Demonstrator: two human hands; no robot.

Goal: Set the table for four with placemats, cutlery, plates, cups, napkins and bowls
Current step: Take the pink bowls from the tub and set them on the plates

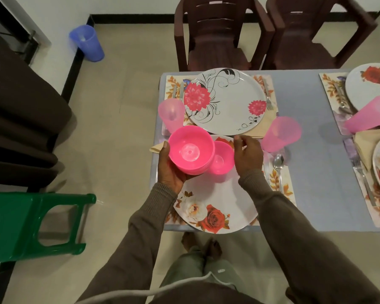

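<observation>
My left hand [170, 170] grips a stack of pink bowls [191, 149] from below, above the left end of the near plate. A single pink bowl [222, 161] sits on that white rose-patterned plate [217, 200]. My right hand [248, 155] hovers just right of this bowl, fingers loosely curled and holding nothing. The far setting has a white plate with pink flowers [228, 99] on a floral placemat [269, 84], a fork [268, 97], a beige napkin [262, 128] and a pink cup [171, 114]. A second pink cup [280, 133] and a spoon [278, 165] stand right of the near plate.
The table [309, 150] has a light blue cloth. Two more settings with plates and a pink cup [369, 116] lie at the right edge. Two brown chairs [215, 34] stand behind the table. A green stool [31, 222] and a blue jug [87, 42] are on the floor to the left.
</observation>
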